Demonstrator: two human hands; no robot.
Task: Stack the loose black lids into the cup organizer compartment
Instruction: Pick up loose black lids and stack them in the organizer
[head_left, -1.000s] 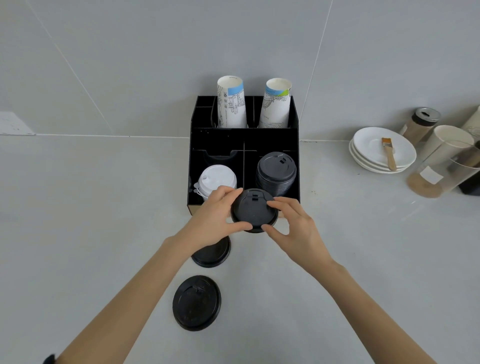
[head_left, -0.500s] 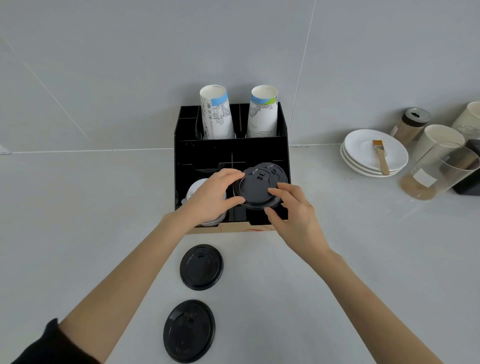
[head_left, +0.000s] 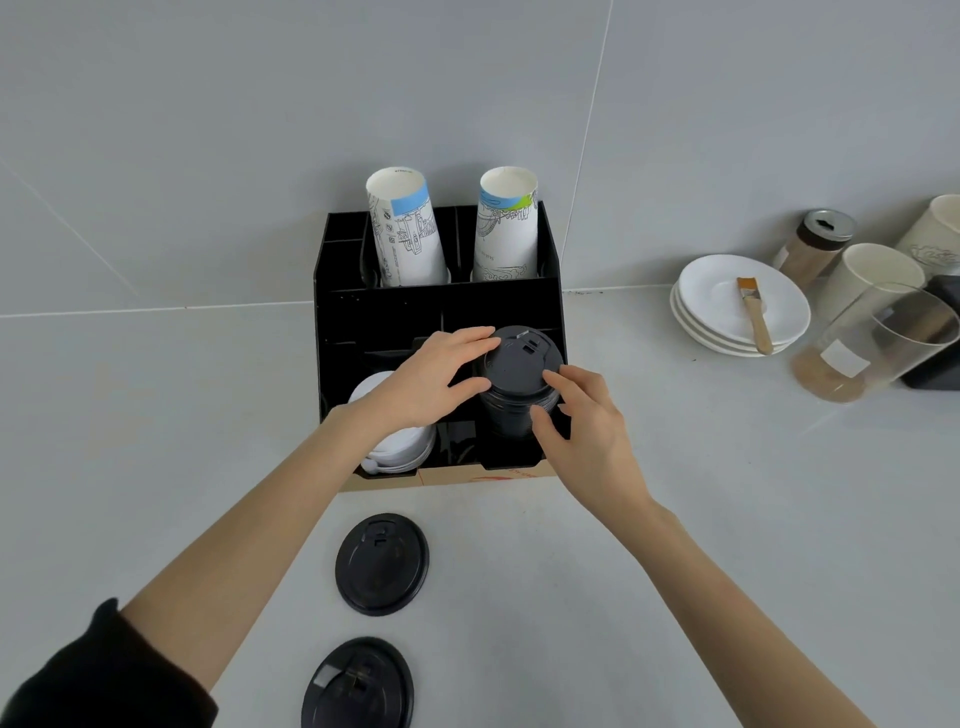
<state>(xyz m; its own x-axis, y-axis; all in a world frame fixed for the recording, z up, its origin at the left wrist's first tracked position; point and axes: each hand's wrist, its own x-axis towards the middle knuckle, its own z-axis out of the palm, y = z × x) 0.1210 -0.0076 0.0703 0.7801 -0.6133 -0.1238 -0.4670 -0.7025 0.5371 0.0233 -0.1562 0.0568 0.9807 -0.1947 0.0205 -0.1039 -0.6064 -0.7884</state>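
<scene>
Black cup organizer (head_left: 332, 332), on counter (head_left: 156, 415): white lids front-left, black lid stack (head_left: 511, 415) front-right. Left hand (head_left: 426, 387) and right hand (head_left: 587, 441) pinch top lid (head_left: 522, 358) at opposite edges. Two loose black lids (head_left: 382, 564) on counter nearer the person.

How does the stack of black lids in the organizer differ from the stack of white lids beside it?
The black lid stack stands upright in the right front compartment; the white lid stack leans forward in the left one. The black stack has both hands, left and right, at its top lid; the white stack is merely overlapped by the left wrist. Both sit in the organizer.
</scene>
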